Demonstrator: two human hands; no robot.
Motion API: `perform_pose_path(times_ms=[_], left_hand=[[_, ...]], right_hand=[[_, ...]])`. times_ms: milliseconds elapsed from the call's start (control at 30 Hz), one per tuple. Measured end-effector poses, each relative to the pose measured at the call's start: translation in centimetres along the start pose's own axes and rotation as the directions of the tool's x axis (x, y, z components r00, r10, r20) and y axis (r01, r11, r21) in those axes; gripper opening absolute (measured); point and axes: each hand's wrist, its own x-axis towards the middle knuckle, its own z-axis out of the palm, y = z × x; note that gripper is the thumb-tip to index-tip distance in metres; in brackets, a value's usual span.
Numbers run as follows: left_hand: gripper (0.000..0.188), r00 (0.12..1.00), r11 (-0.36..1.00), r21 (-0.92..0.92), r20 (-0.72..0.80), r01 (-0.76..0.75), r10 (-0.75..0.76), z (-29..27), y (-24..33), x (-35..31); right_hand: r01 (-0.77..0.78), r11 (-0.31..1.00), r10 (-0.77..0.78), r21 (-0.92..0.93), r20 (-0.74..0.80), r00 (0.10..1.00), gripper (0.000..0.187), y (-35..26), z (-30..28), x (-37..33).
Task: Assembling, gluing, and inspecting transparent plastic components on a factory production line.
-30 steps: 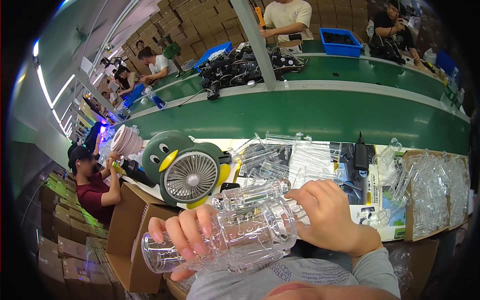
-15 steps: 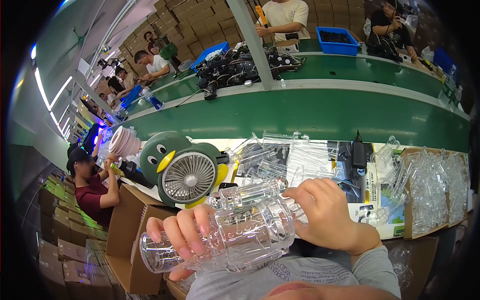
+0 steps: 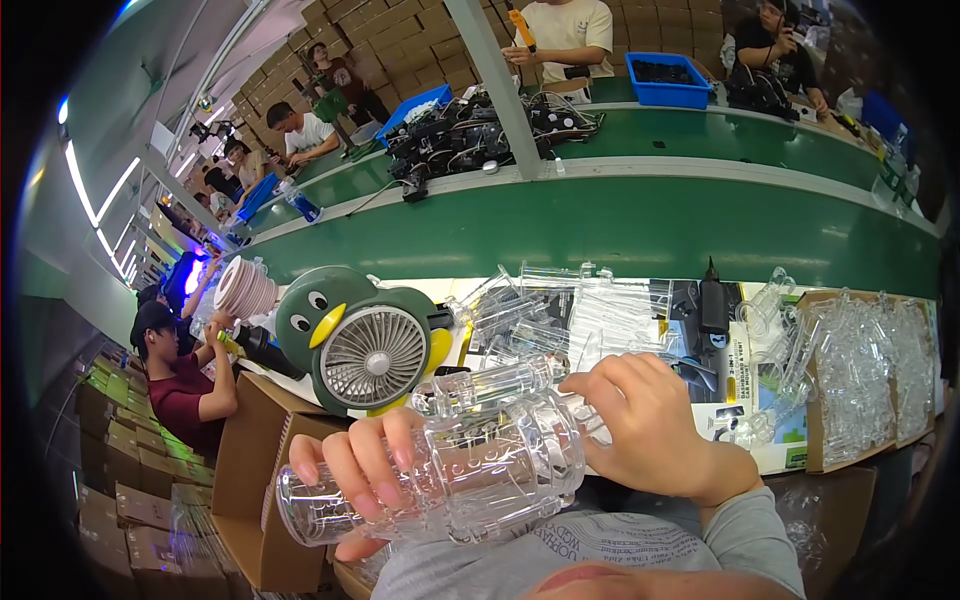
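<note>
Right now, the left hand (image 3: 375, 462) holds the big clear tube (image 3: 495, 462) in the air at the near edge of the counter (image 3: 430, 287), in front of the grey shirt (image 3: 470, 558). Its fingers are bent round the tube with small gaps between them, and the thumb shows underneath. The right hand (image 3: 645, 425) is at the tube's right end with its fingers bent in. A clear bit shows by the fingertips, but I cannot tell if they pinch it or just touch it. A small clear tube (image 3: 490, 388) lies along the top of the big one; I cannot tell if they are joined.

To do this well, I think the left hand should be the steady one and the right hand the gentle one. Smooth plastic may slip, so hold it firmly, but a hard squeeze could crack it. Any push is best made straight along the tube, not sideways. Thin bits that stick out might snap, so grip the thick part. Mind the penguin fan (image 3: 375, 362) on the counter's left side, and the loose clear pieces (image 3: 510, 315) near its middle, so that no elbow or tube end bumps them.
</note>
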Motion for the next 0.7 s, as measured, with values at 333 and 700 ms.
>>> perform_pose_path(times_ms=[333, 700], left_hand=[[0.058, 1.000, 1.000, -0.006, -0.003, -0.005, 0.005, -0.08, -0.03, -0.11], [0.058, 1.000, 0.999, -0.027, 0.011, -0.018, 0.018, -0.35, -0.55, -0.18]], right_hand=[[0.001, 1.000, 0.000, 0.007, -0.009, 1.000, 0.034, 0.02, 0.06, -0.09], [-0.005, 1.000, 0.005, -0.002, -0.012, 1.000, 0.035, 0.23, 0.05, -0.06]])
